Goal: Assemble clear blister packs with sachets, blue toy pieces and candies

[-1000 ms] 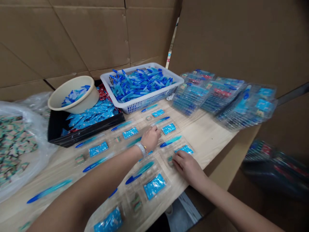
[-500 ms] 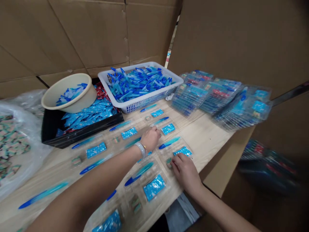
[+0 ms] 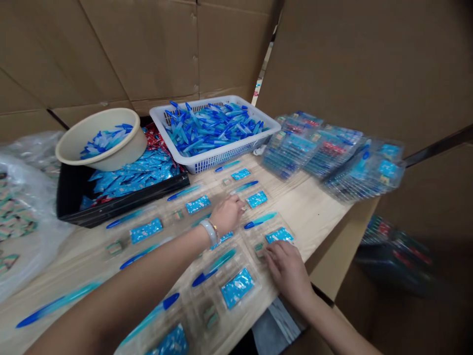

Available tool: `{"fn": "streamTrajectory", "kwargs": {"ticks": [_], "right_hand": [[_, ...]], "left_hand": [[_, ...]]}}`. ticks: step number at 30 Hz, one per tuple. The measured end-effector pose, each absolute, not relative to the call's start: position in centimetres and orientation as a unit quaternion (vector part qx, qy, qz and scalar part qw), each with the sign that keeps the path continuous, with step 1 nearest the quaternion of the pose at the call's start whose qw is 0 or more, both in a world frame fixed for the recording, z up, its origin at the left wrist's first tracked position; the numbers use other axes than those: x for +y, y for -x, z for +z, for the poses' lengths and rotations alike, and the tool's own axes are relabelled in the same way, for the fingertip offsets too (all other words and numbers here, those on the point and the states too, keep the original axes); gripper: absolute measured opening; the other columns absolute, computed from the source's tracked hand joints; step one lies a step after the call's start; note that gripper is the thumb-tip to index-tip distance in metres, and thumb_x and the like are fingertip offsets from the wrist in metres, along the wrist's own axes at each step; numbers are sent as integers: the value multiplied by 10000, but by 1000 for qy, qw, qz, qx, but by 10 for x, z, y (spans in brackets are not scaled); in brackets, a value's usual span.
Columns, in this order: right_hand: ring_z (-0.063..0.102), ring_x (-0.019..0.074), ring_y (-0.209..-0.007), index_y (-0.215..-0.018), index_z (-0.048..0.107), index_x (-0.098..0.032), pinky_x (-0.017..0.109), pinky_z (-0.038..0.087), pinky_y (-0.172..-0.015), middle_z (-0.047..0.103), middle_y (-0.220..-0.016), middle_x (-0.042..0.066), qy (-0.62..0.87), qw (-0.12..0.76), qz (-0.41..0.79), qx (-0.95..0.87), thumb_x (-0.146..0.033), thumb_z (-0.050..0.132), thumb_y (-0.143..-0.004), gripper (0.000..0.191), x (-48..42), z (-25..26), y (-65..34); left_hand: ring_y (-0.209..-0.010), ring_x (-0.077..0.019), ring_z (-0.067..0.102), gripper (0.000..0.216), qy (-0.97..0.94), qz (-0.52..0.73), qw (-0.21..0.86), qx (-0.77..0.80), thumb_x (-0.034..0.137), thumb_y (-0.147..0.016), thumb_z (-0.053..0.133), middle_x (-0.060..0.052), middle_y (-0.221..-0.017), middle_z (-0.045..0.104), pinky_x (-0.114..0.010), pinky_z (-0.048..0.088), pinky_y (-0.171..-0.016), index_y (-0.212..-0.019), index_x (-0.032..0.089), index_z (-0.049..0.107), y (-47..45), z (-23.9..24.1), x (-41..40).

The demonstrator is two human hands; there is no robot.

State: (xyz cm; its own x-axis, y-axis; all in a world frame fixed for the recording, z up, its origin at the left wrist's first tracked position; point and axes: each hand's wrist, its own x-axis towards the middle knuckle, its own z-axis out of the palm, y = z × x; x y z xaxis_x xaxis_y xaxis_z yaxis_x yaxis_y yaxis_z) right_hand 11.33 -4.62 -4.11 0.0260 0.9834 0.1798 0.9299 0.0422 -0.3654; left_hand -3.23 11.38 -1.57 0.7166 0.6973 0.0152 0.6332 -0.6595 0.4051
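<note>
Clear plastic trays (image 3: 239, 250) lie in rows on the table, their compartments holding a blue pen (image 3: 214, 267), a blue printed packet (image 3: 237, 288) and a small striped eraser (image 3: 211, 315). My left hand (image 3: 228, 215), a pale bracelet at its wrist, is closed in a pinch over a far tray, its fingertips on a small eraser (image 3: 244, 208) beside a blue packet (image 3: 256, 199). My right hand (image 3: 286, 268) has its fingers bent and pressed together on a greenish eraser (image 3: 259, 250) in the nearer tray, just below another packet (image 3: 280, 235).
A white basket (image 3: 218, 160) full of blue pens stands at the back. Left of it, a cream tub (image 3: 123, 150) rests on a black box (image 3: 125, 206) of packets. A plastic bag (image 3: 40, 197) of erasers lies far left. Stacked filled trays (image 3: 332, 148) occupy the table's right end.
The view has shifted slightly. My left hand has moved very little over the far tray; my right hand stays at the same eraser with its fingers slightly lower.
</note>
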Motion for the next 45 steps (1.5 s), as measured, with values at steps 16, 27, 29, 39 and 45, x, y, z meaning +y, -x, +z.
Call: {"fn": "streamTrajectory", "kwargs": {"ticks": [16, 27, 29, 39, 45], "right_hand": [[464, 177, -717, -696, 578, -164, 296, 309, -668, 540, -706, 48, 721, 150, 4, -677, -191, 450, -809, 172, -44, -45, -103], [501, 175, -732, -758, 576, -177, 300, 352, -666, 564, -728, 46, 718, 230, 60, -654, -228, 419, -819, 177, -45, -50, -113], [513, 174, -732, -777, 570, -176, 303, 369, -665, 574, -745, 48, 717, 268, 60, -641, -245, 416, -818, 174, -48, -50, -119], [487, 182, -765, -866, 608, -171, 307, 369, -666, 552, -777, 60, 703, 205, 18, -681, -194, 428, -808, 190, -59, -48, -117], [468, 199, -766, -842, 604, -163, 321, 342, -670, 552, -778, 73, 687, 147, -28, -711, -156, 417, -804, 191, -61, -44, -109]], "left_hand": [[-815, -161, 554, 261, -894, 62, 196, 398, 254, -837, 373, -53, -915, 563, -259, 436, -709, -838, 176, 622, 27, -24, 122], [-870, -197, 534, 213, -907, 26, 153, 392, 200, -809, 416, -71, -936, 551, -290, 429, -715, -909, 175, 603, 15, -12, 106], [-888, -189, 516, 199, -921, 52, 168, 347, 216, -812, 424, -54, -931, 554, -287, 418, -740, -900, 191, 601, 22, -5, 92], [-873, -203, 476, 220, -974, 29, 134, 180, 232, -841, 385, -52, -852, 540, -307, 392, -718, -819, 166, 594, 31, -12, 26], [-858, -181, 477, 222, -972, 16, 126, 200, 193, -852, 350, -68, -910, 510, -288, 403, -691, -879, 158, 567, 35, -15, 20]]}}
